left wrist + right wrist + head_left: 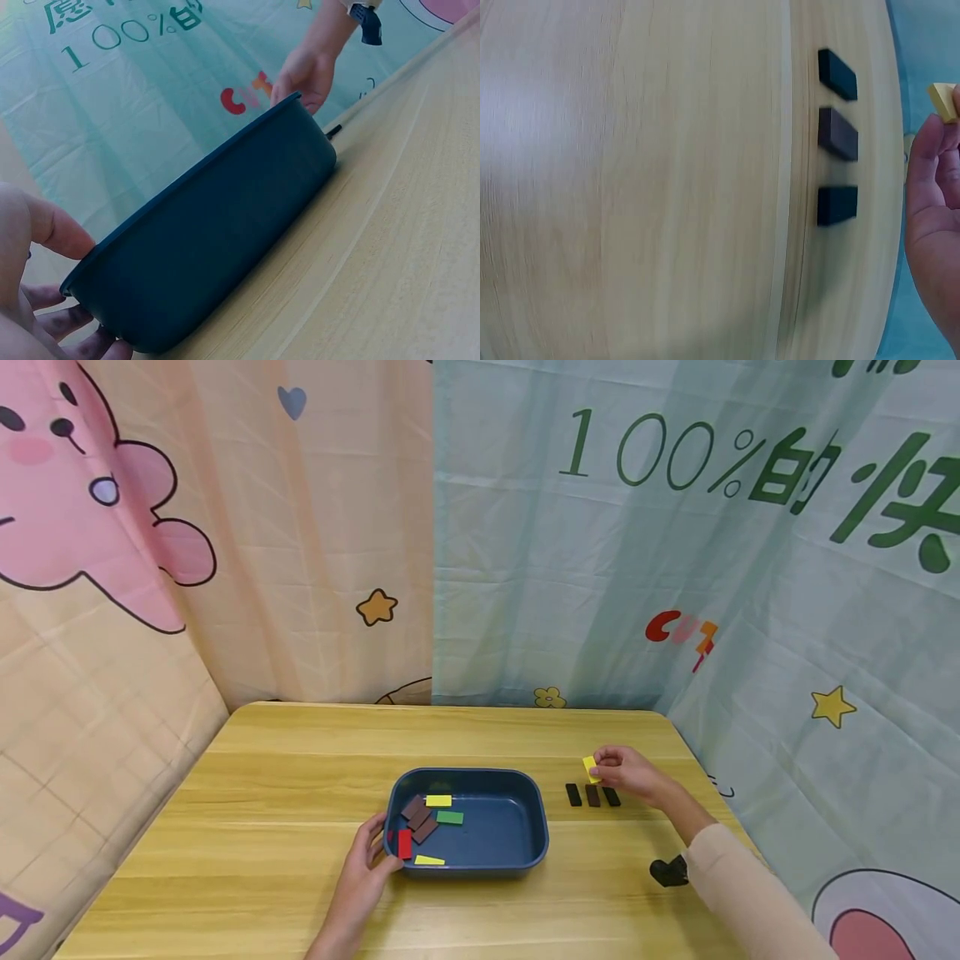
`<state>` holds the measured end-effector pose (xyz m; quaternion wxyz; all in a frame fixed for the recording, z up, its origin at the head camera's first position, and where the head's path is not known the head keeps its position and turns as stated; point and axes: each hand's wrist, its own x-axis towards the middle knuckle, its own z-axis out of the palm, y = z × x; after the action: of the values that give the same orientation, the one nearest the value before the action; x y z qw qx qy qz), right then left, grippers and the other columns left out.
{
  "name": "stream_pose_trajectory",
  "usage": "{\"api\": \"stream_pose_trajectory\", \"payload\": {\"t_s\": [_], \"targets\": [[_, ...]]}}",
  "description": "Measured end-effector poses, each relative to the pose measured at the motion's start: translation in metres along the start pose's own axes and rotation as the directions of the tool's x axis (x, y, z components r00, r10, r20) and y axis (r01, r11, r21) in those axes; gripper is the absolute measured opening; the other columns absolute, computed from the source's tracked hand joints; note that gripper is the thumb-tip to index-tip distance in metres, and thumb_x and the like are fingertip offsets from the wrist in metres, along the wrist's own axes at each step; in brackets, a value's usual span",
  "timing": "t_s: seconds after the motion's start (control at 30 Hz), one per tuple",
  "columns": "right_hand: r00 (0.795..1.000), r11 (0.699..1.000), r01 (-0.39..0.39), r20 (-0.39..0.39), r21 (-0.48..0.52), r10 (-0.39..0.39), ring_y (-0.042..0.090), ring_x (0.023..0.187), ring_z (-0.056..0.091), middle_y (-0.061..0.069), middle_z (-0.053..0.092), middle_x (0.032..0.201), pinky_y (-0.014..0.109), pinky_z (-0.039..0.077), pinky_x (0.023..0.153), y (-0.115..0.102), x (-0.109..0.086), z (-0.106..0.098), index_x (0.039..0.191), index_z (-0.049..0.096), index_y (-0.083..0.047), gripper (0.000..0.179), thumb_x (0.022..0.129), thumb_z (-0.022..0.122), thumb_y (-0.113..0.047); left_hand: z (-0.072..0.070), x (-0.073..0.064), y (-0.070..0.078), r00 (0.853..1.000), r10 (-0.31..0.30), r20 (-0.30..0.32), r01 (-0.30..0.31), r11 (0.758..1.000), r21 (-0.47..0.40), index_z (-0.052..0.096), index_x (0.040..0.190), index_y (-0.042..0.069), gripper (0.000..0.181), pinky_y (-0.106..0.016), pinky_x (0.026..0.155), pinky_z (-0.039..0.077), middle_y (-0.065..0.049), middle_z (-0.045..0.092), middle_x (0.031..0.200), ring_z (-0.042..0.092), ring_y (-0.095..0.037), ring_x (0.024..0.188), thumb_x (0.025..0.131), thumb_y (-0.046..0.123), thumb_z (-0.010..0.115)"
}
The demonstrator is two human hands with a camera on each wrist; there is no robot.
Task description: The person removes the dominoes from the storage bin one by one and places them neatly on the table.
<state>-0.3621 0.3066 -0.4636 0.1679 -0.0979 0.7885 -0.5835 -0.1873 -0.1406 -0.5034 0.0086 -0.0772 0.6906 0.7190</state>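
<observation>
While the right hand (628, 772) pinches one yellow block (590, 768), tilted and seemingly raised off the table (262, 777), the left hand (363, 868) grips the left end of a navy tub (510, 833), thumb at the rim, fingers against the outer wall.

Just nearer than the pinched piece, a spaced row of three: left black block (573, 794); dark brown block (592, 795); right black block (612, 797), slightly askew. Flat or on end, I cannot tell.

Within the tub, mostly leftward: three brown blocks (425, 829), bunched; one red block (405, 843); one green block (450, 817); two further yellow blocks (438, 801), one towards the far wall, one by the near wall.

At the right cuff: one black fitting (669, 871). Behind: peach hanging (322, 527); blue-green hanging (510, 593), lettered.

Risks, in my judgement: the yellow piece is held by a small fingertip pinch and could slip or twist if squeezed off-centre; lowered carelessly, the knuckles or block could knock the row out of line; a tug by the left hand could slide the tub and scatter its loose contents.
</observation>
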Motion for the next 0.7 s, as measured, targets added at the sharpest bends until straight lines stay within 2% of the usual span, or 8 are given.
{"api": "stream_pose_trajectory", "payload": {"t_s": [0.2,0.37,0.6,0.7], "targets": [[1.000,1.000,-0.016,0.017,0.010,0.016,0.020,0.089,0.062,0.006,0.060,0.095,0.035,0.056,0.083,0.011,-0.008,-0.022,0.111,0.052,0.006,0.017,0.101,0.062,-0.003,0.000,0.000,0.000,1.000,-0.005,0.004,0.005,1.000,-0.001,0.032,0.158,0.007,0.069,-0.058,0.114,0.034,-0.021,0.027,0.164,0.029,-0.048,0.147,0.094,-0.003,0.056],[0.997,0.997,-0.070,0.006,-0.021,0.071,0.020,0.087,0.063,0.010,0.060,0.098,0.033,0.057,0.079,0.025,-0.013,-0.037,0.109,0.053,0.006,0.016,0.100,0.063,-0.003,-0.002,-0.001,0.001,1.000,-0.002,0.002,0.002,1.000,0.000,0.031,0.158,0.007,0.069,-0.058,0.114,0.034,-0.021,0.027,0.163,0.029,-0.048,0.147,0.094,-0.003,0.055],[0.981,0.983,-0.164,-0.117,-0.078,0.154,0.019,0.085,0.063,0.014,0.058,0.101,0.030,0.058,0.075,0.036,-0.024,-0.049,0.111,0.056,0.009,0.022,0.097,0.068,-0.003,-0.002,0.000,-0.001,1.000,0.000,0.005,0.000,1.000,-0.004,0.031,0.158,0.007,0.070,-0.058,0.114,0.034,-0.021,0.027,0.164,0.029,-0.047,0.147,0.094,-0.003,0.056],[0.976,0.975,-0.189,-0.135,-0.118,0.173,0.019,0.083,0.064,0.014,0.059,0.101,0.030,0.058,0.073,0.039,-0.027,-0.053,0.110,0.057,0.010,0.024,0.096,0.069,-0.004,-0.002,0.001,-0.002,1.000,0.002,0.006,-0.002,1.000,-0.006,0.031,0.158,0.007,0.070,-0.057,0.114,0.034,-0.020,0.027,0.164,0.029,-0.047,0.147,0.094,-0.003,0.056]]}}
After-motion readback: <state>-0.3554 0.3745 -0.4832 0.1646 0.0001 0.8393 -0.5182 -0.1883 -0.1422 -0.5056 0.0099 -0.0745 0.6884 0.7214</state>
